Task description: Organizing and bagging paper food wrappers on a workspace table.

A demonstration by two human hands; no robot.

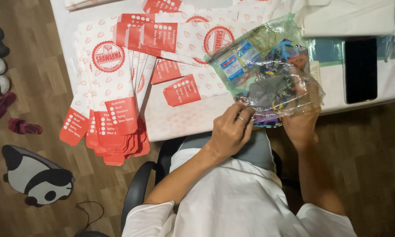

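Pinching this crinkly clear plastic bag of colourful bits [268, 66], right-centre frame: light, floppy, slippery. My left hand [229, 131] and right hand [300, 125] both grip its lower edge.

Bag [268, 66], upper centre of the frame: clear, glossy, crinkled plastic film with glare patches. Sleeves [118, 87], upper left: matt paper, red-and-white print. Phone [360, 69], upper right: smooth, glossy black face. Floor [43, 66], left: wood-grain boards, satin finish. Ring [242, 119] on the left hand [230, 131]: probably metal, shiny. Shirt [237, 202], bottom centre: matt white cloth.
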